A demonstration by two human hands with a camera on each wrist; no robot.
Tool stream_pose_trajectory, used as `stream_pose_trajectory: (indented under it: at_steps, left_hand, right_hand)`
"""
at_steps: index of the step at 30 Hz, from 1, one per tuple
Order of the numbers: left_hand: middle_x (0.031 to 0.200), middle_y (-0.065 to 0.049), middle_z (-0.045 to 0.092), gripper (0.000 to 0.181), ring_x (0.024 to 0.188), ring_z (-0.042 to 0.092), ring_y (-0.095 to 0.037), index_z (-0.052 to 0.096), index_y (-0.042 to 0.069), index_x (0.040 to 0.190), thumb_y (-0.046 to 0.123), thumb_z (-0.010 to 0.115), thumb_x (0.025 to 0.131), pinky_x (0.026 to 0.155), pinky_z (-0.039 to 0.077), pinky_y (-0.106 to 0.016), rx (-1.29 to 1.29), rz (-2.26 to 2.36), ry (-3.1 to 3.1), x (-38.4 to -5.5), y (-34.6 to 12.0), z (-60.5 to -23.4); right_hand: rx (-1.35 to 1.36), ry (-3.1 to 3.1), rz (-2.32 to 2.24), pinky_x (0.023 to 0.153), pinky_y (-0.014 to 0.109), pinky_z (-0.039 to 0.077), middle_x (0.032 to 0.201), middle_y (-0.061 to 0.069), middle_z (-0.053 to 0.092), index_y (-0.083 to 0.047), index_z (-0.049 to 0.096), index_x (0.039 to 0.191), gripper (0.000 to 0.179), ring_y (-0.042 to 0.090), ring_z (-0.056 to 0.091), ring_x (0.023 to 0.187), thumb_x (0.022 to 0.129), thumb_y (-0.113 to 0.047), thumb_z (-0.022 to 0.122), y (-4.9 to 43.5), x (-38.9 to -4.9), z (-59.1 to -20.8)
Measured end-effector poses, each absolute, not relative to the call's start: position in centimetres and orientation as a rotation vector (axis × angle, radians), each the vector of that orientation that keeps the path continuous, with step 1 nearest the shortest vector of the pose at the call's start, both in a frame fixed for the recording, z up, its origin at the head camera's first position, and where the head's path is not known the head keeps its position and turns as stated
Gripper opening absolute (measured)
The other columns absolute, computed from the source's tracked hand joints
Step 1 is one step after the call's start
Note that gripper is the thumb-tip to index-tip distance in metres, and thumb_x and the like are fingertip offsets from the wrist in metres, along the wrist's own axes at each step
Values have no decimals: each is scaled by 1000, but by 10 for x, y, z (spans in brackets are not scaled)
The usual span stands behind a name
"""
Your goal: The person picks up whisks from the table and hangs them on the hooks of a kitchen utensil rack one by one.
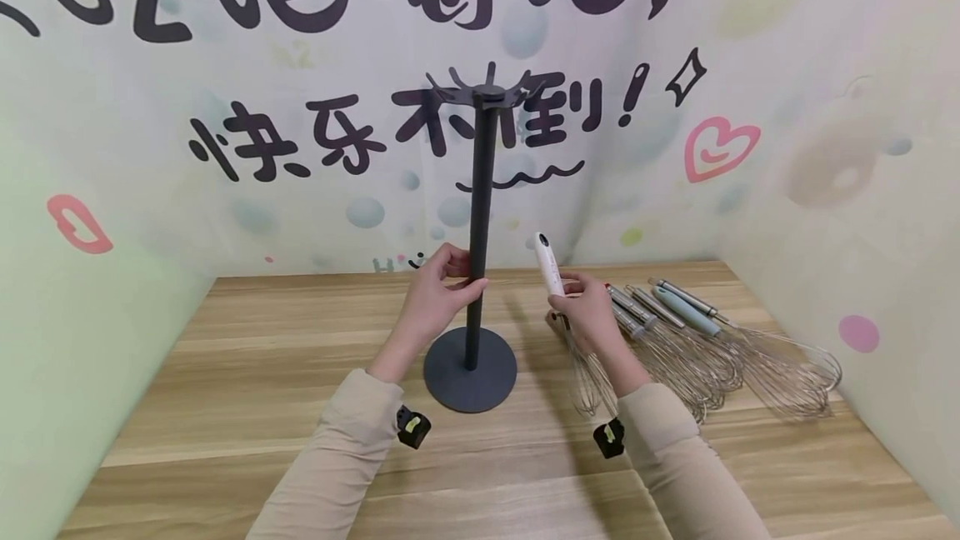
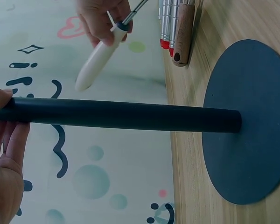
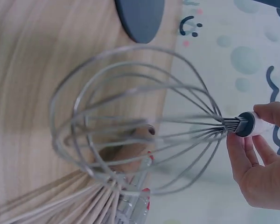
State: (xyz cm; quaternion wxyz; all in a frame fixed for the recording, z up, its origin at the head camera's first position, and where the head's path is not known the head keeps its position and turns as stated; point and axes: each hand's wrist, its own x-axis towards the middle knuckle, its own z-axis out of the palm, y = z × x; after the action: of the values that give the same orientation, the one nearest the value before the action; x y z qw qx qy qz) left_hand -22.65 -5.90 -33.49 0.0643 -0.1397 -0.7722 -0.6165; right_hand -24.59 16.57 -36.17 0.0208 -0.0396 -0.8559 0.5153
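A dark upright stand (image 1: 482, 190) with a round base and a ring of hooks on top stands on the wooden table. My left hand (image 1: 433, 294) holds its pole low down, thumb on one side and fingers on the other. To the right of the pole, my right hand (image 1: 591, 317) pinches a whisk (image 1: 548, 263) near the bottom of its white handle. The handle points up and the wire loops hang downward. In the right wrist view the whisk's wire loops (image 3: 140, 88) fill the middle, apart from the stand's base (image 3: 142, 18).
Several more whisks (image 1: 697, 357) lie in a pile on the right of the table (image 1: 262, 407), handles toward the back wall. One has a light blue handle (image 1: 686, 311), another a brown wooden handle (image 2: 184, 37). Printed cloth walls (image 1: 337, 232) enclose the back and sides.
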Motion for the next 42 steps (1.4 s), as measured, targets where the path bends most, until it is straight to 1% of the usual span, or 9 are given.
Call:
stream_pose_trajectory:
  at_steps: [4,10,16,19,27,31,38,41,42]
  left_hand:
    - [109,-16,62,29,100,60,-25,56,4,110,9,70,85,92,57,-37,-414,-1857,-2337,-226,-59,-336]
    - [108,-17,63,29,101,61,-26,56,4,110,10,70,85,92,57,-37,-432,-1851,-2323,-226,-59,-338]
    - [108,-17,63,29,101,61,-26,56,4,110,10,70,86,93,56,-38,-427,-1852,-2331,-225,-59,-337]
    - [108,-17,63,29,101,61,-26,56,4,110,11,70,86,93,56,-38,-418,-1846,-2343,-225,-60,-337]
    - [107,-17,63,30,99,61,-25,57,4,110,12,71,85,93,56,-39,-425,-1835,-2340,-226,-60,-337]
    - [107,-17,63,30,99,61,-25,57,3,110,11,71,85,93,56,-39,-436,-1832,-2340,-227,-59,-338]
    - [107,-18,63,29,99,61,-26,56,2,110,10,71,85,92,56,-39,-437,-1831,-2339,-226,-58,-338]
    - [108,-18,63,29,99,61,-26,56,2,110,10,70,86,93,56,-39,-436,-1839,-2340,-227,-59,-337]
    - [108,-18,63,29,99,61,-26,56,2,110,10,70,86,93,56,-39,-435,-1839,-2340,-227,-59,-337]
  right_hand:
    - [-114,-2630,1634,73,20,51,118,23,58,-1,47,136,49,33,63,106,88,-6,59,167,-244,-354]
    - [-128,-2591,1720,81,26,55,126,23,54,-2,42,139,52,30,61,104,90,-6,58,168,-244,-343]
    - [-123,-2579,1721,69,17,50,124,20,53,-1,41,137,51,27,57,107,89,-5,58,167,-242,-334]
    - [-103,-2578,1710,68,16,48,121,19,52,-1,40,137,51,26,56,107,89,-5,57,167,-240,-330]
    - [-23,-2580,1627,84,27,51,124,21,53,-2,39,136,51,29,55,109,89,-6,58,166,-237,-316]
    - [-5,-2561,1616,87,29,51,123,21,54,-2,40,135,50,29,56,109,88,-6,59,167,-237,-310]
    - [40,-2545,1636,86,27,50,124,19,52,-4,39,136,51,27,55,106,90,-7,59,169,-235,-300]
    - [51,-2549,1624,81,24,48,125,19,52,-5,39,136,51,26,56,106,90,-9,59,169,-233,-296]
    - [55,-2549,1628,75,22,48,125,19,52,-5,39,136,51,26,55,106,90,-9,59,169,-232,-295]
